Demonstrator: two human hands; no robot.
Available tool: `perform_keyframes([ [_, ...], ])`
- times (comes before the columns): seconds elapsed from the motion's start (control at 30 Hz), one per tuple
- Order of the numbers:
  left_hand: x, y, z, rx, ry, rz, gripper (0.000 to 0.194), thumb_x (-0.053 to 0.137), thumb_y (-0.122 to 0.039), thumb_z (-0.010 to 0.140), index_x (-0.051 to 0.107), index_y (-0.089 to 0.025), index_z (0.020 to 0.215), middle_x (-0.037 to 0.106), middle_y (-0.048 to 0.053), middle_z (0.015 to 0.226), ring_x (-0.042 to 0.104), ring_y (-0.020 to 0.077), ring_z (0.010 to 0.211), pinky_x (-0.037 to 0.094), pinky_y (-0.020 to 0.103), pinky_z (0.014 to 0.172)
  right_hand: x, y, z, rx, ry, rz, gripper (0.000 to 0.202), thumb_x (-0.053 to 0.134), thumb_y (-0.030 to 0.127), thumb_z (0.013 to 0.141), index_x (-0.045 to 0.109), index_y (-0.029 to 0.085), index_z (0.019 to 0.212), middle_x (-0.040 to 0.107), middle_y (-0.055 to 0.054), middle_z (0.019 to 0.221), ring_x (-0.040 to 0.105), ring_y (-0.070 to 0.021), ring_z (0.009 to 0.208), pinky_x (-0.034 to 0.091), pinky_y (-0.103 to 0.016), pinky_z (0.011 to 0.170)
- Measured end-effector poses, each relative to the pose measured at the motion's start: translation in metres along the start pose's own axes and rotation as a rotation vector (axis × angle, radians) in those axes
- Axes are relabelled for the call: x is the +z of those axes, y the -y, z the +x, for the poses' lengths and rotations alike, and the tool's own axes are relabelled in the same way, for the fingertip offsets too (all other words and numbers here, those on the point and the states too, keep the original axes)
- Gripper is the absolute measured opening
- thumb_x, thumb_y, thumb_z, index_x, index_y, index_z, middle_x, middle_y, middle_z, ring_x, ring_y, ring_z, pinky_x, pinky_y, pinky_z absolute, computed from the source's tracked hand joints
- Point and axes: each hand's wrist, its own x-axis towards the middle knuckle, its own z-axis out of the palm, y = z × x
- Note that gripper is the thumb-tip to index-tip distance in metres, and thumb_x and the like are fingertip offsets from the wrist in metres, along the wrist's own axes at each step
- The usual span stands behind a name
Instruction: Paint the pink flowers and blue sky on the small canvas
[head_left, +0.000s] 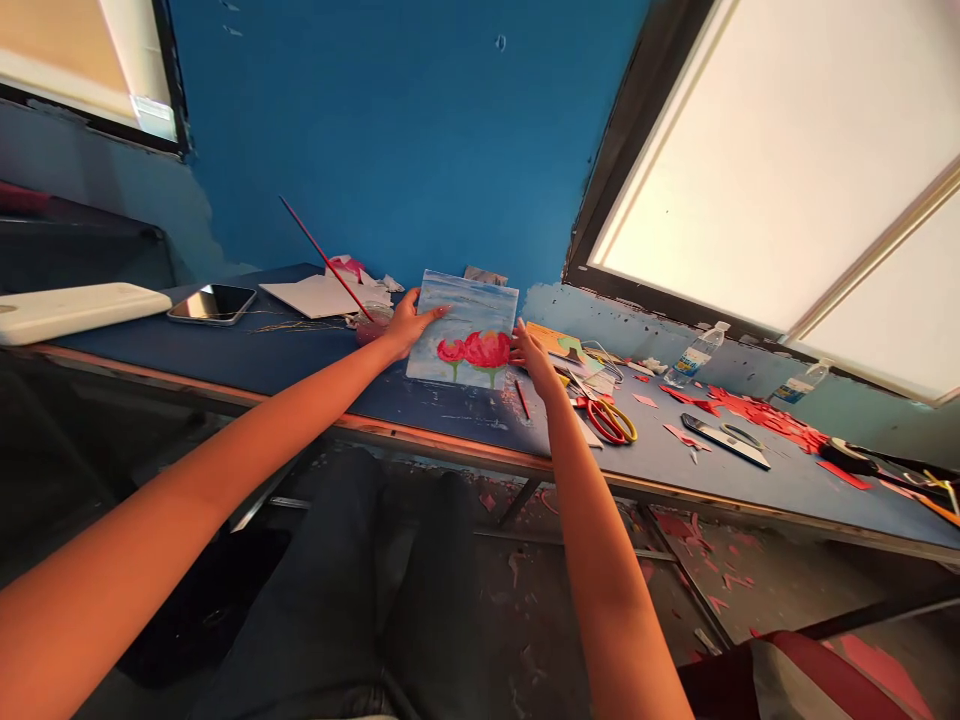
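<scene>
A small painting [466,318] with red flowers on green stems and a blue-grey background stands tilted up above the table, its face towards me. My left hand [409,325] grips its left edge, with the thumb across the front. At the right edge is my right hand [531,355], its fingers against the side of the painting. Just left of my left hand, a long red-handled paintbrush [324,258] leans out of a jar [373,322], partly hidden by that hand. A short red stick-like piece [522,399] lies on the table below my right hand.
Scissors [611,420], a phone [726,441], two plastic bottles [696,355] and red paper scraps [772,415] lie or stand on the right of the table [480,425]. Another phone [212,304], a white slab-like object [82,310] and white sheets [315,296] are on the left.
</scene>
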Motion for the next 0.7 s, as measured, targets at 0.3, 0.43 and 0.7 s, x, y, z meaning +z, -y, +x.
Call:
perform_keyframes([
  [0.3, -0.006, -0.002, 0.000, 0.114, -0.007, -0.052, 0.067, 0.078, -0.056, 0.073, 0.056, -0.017, 0.124, 0.064, 0.015, 0.133, 0.060, 0.0271, 0.124, 0.047, 0.044, 0.108, -0.011, -0.010, -0.027, 0.166, 0.504, 0.297, 0.058, 0.084, 0.024, 0.061, 0.068, 0.022, 0.116, 0.074, -0.004, 0.112, 0.071, -0.0184, 0.091, 0.061, -0.034, 0.085],
  [0.43, -0.008, 0.005, 0.003, 0.123, 0.029, -0.012, 0.069, 0.073, -0.063, 0.076, 0.055, -0.019, 0.126, 0.061, 0.015, 0.138, 0.056, 0.0277, 0.130, 0.044, 0.044, 0.111, -0.012, -0.011, -0.027, 0.174, 0.550, 0.319, 0.061, 0.085, 0.022, 0.060, 0.068, 0.021, 0.118, 0.076, -0.003, 0.108, 0.074, -0.0205, 0.093, 0.061, -0.034, 0.088],
  [0.7, -0.013, 0.012, 0.008, 0.041, 0.110, 0.069, 0.070, 0.059, -0.077, 0.078, 0.062, -0.018, 0.114, 0.071, 0.014, 0.114, 0.066, 0.0294, 0.109, 0.054, 0.046, 0.095, -0.013, -0.024, -0.020, 0.192, 0.424, 0.366, 0.060, 0.085, 0.018, 0.056, 0.069, 0.021, 0.114, 0.076, -0.004, 0.111, 0.075, -0.0216, 0.092, 0.061, -0.037, 0.093],
])
